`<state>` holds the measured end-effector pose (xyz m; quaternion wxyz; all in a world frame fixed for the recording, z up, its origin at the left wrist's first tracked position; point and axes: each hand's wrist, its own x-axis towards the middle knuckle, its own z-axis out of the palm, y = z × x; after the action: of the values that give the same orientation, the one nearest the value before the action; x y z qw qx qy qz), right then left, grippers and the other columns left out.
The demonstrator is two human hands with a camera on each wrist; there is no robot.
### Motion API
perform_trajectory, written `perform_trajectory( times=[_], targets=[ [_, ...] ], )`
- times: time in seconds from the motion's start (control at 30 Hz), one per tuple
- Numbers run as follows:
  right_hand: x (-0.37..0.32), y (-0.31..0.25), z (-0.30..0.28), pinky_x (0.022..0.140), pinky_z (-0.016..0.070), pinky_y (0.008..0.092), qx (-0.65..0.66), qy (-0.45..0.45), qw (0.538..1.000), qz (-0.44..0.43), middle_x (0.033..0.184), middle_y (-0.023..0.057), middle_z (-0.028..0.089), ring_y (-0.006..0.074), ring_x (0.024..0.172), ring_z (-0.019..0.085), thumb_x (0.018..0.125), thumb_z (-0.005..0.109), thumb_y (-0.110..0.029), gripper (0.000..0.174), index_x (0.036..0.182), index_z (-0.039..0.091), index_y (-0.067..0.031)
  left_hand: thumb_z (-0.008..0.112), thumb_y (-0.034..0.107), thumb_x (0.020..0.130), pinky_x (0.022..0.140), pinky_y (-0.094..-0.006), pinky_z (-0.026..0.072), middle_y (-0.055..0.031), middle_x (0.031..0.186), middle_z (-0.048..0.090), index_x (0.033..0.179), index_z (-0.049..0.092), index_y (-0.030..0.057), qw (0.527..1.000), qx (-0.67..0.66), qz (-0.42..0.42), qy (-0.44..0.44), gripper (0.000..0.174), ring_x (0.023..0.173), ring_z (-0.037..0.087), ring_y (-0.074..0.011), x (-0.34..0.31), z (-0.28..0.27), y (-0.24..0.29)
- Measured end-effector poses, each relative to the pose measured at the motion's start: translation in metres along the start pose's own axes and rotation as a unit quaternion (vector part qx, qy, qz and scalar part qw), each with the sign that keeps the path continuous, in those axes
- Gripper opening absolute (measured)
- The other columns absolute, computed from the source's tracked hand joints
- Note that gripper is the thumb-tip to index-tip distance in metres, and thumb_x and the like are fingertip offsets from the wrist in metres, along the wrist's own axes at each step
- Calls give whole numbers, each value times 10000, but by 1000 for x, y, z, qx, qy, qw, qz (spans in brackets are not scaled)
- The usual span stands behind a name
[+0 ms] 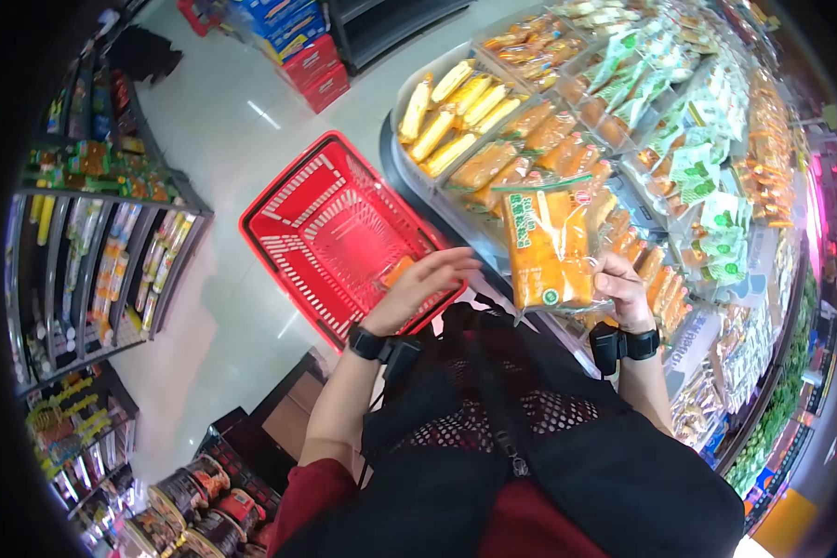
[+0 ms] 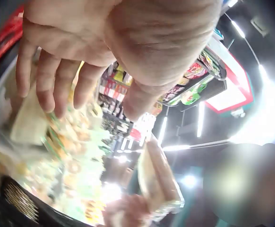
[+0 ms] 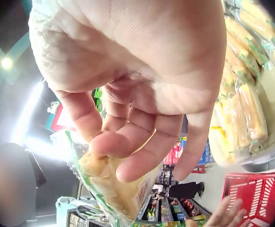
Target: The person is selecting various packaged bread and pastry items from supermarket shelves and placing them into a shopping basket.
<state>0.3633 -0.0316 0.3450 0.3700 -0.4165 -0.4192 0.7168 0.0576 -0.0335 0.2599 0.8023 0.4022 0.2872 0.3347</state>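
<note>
My right hand [image 1: 623, 290] pinches the lower right edge of a clear bag of long golden-brown bread [image 1: 549, 246]. The bag has green print and a green strip along its top, and its front is turned up toward the head camera. In the right wrist view the thumb and fingers curl onto the bread bag [image 3: 111, 182]. My left hand [image 1: 423, 288] holds nothing; its fingers are extended over the near right rim of a red shopping basket [image 1: 330, 244]. An orange item [image 1: 398, 271] lies inside the basket, partly hidden by that hand.
A tiered bread display [image 1: 391, 158] with several kinds of bagged bread curves along the right. Yellow packs [image 1: 465, 107] fill its nearest left bin. Shelves of goods [image 1: 112, 251] stand on the left, tubs [image 1: 195, 498] at lower left, and stacked boxes [image 1: 314, 74] beyond the basket.
</note>
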Motion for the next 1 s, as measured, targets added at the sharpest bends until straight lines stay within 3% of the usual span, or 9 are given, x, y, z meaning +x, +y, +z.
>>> perform_trajectory(
  times=[0.1,0.2,0.3,0.4,0.43,0.63,0.8,0.9,1.0],
  targets=[
    [16,7,42,590,339,210,18,-56,997,46,728,-27,518,65,655,446,836,619,-189,168,785,564,-38,476,375,927,965,-342,390,-120,1277,475,1366,281,3,984,-157,42,-73,607,1160,476,-198,-8,21,24],
    [22,36,69,614,369,211,4,-88,993,73,732,-22,530,64,680,472,855,606,-180,157,804,567,-37,512,279,923,928,-312,421,-118,1273,469,1370,254,10,984,-178,-3,27,581,1138,495,-176,-35,20,25],
    [37,44,88,638,408,206,-81,-137,980,121,760,-8,557,63,718,519,877,592,-190,161,862,572,-31,592,105,870,760,-224,462,-59,1169,548,1296,354,19,980,-151,15,128,495,958,569,-106,-59,3,11],
    [53,59,103,660,453,203,-154,-176,957,169,809,10,587,67,750,563,895,578,-191,195,978,569,-15,597,99,866,715,-221,459,-43,1104,580,1262,392,27,968,-87,16,235,452,897,573,-88,-95,-29,3],
    [53,67,109,674,459,209,-170,-168,956,171,811,9,586,68,749,561,893,580,-177,193,990,567,-11,612,98,858,772,-265,495,-73,1113,573,1223,409,38,964,-40,14,262,421,951,585,-132,-111,-47,-10],
    [46,69,72,715,477,227,-195,-137,956,172,833,13,580,77,756,558,906,547,-120,167,1011,557,9,653,56,807,768,-268,508,-108,1044,609,1207,433,18,902,79,-72,419,458,922,603,-155,-120,-131,-106],
    [31,73,65,717,486,233,-211,-65,956,193,851,21,588,86,777,570,913,534,-119,163,1009,557,10,628,-21,787,764,-277,506,-129,1034,617,1206,441,-22,887,173,-149,402,459,910,617,-202,-100,-236,-241],
    [-1,64,35,718,491,236,-220,-8,953,207,857,29,594,90,781,580,916,528,-124,165,1007,558,11,658,-11,748,848,-304,473,-149,1096,602,1247,426,-30,880,199,-203,381,550,992,590,-211,-50,-230,-298],
    [-18,53,47,717,491,240,-252,36,938,236,815,30,603,99,761,585,920,525,-132,176,1017,557,11,677,14,739,860,-313,467,-149,1125,595,1254,435,-14,892,241,-239,298,569,1009,585,-212,-28,-209,-261]
  ],
)
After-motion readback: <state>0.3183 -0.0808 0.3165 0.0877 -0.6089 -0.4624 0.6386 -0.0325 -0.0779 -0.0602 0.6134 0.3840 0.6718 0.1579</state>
